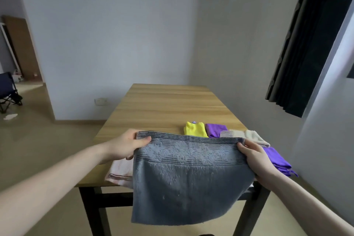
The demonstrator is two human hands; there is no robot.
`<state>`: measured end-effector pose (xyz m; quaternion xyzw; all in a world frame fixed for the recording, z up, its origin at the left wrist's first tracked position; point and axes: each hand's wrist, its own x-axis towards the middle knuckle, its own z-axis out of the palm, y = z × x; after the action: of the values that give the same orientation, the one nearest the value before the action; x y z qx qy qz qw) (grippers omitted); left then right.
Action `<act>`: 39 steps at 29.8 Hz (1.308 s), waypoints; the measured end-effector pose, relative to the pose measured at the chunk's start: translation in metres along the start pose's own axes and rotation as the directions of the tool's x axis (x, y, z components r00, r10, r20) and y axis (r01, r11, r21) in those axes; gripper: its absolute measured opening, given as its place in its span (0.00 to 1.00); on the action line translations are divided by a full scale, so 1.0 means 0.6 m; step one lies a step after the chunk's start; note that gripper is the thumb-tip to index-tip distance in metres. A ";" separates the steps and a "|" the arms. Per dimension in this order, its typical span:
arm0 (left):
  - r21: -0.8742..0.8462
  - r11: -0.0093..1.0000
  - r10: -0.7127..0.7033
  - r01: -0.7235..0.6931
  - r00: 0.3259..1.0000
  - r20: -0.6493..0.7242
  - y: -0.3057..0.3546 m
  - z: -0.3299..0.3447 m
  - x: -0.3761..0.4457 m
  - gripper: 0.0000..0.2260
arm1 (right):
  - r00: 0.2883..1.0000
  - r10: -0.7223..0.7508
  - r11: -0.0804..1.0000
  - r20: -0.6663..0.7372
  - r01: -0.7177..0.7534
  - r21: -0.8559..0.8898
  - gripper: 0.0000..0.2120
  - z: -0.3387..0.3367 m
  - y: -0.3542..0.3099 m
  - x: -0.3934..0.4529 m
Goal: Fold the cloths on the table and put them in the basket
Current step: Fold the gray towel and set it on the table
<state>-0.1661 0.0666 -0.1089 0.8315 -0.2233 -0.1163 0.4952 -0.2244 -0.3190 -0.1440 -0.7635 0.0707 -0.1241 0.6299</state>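
A person's two bare forearms reach forward from the bottom corners of the view toward the near end of a wooden table (168, 105) with black legs. Between the hands hangs a grey-blue towel (183, 184), held up by its top edge so that it drapes down in front of the table's near edge, with its lower hem below the tabletop.

The left hand (124, 145) grips the towel's upper left corner. The thumb lies along the front of the striped border and the fingers are curled behind the cloth, pinching it. The left arm stretches in from the lower left, wrist nearly straight.

The right hand (256, 157) grips the upper right corner in the same way, thumb on the front and fingers curled round the edge behind. The right arm comes in from the lower right, angled up and inward. The towel's top edge is pulled fairly taut and level between the two hands.

On the table behind the towel lie other cloths. A yellow cloth (194, 129) sits near the middle, with a purple cloth (216, 130) just beside it on the right. A beige cloth (249, 136) lies further right, and a second purple cloth (277, 160) hangs over the table's right near corner, partly hidden by the right hand. A pale pink cloth (119, 172) lies on the left near corner, below the left hand.

A dark curtain (310, 44) hangs at upper right. A folding chair (8, 92) stands in the doorway at far left.
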 end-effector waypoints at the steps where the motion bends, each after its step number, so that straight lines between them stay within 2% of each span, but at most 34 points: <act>1: -0.029 1.000 -0.001 0.000 0.999 -0.039 0.002 -0.002 0.013 0.12 | 1.000 0.006 1.000 -0.011 -0.006 -0.006 0.12 0.000 -0.001 0.011; 4: -0.076 0.997 -0.007 -0.004 0.990 -0.142 0.003 -0.008 0.063 0.14 | 0.999 0.035 0.999 -0.033 -0.036 -0.026 0.12 0.010 -0.009 0.046; 8: -0.161 0.986 -0.078 0.048 0.980 -0.183 -0.018 -0.024 0.122 0.13 | 0.996 0.065 0.996 -0.059 -0.069 -0.059 0.13 0.028 -0.006 0.093; 10: -0.124 0.990 -0.096 0.072 0.974 -0.204 -0.035 -0.032 0.155 0.18 | 0.994 0.080 0.994 -0.068 -0.084 -0.064 0.11 0.036 0.011 0.127; 14: -0.099 0.993 -0.086 0.063 0.967 -0.239 -0.080 -0.043 0.212 0.34 | 0.992 0.100 0.988 -0.080 -0.108 -0.113 0.10 0.048 0.039 0.166; 16: -0.112 0.990 -0.112 0.084 0.957 -0.268 -0.094 -0.041 0.237 0.30 | 0.993 0.093 0.980 -0.074 -0.104 -0.167 0.10 0.052 0.050 0.183; 18: -0.090 0.989 -0.139 0.117 0.944 -0.300 -0.090 -0.031 0.245 0.20 | 0.992 0.094 0.968 -0.083 -0.111 -0.224 0.09 0.053 0.064 0.196; 24: -0.022 0.971 -0.231 0.237 0.914 -0.332 -0.130 0.000 0.287 0.14 | 0.985 0.123 0.930 -0.119 -0.156 -0.334 0.08 0.063 0.077 0.212; 29: -0.017 0.941 -0.322 0.337 0.883 -0.341 -0.143 0.021 0.303 0.18 | 0.985 0.114 0.896 -0.131 -0.159 -0.414 0.06 0.067 0.086 0.222; 34: 0.006 0.918 -0.359 0.398 0.835 -0.416 -0.163 0.041 0.322 0.18 | 0.988 0.063 0.862 -0.141 -0.125 -0.492 0.06 0.078 0.096 0.231; 39: 0.165 0.878 -0.336 0.449 0.824 -0.457 -0.172 0.051 0.326 0.16 | 0.992 0.039 0.825 -0.121 -0.101 -0.556 0.03 0.087 0.112 0.238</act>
<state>0.0187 -0.0098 -0.2086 0.9235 0.0510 -0.0064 0.3802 -0.0695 -0.3206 -0.2045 -0.9040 0.1647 -0.1143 0.3777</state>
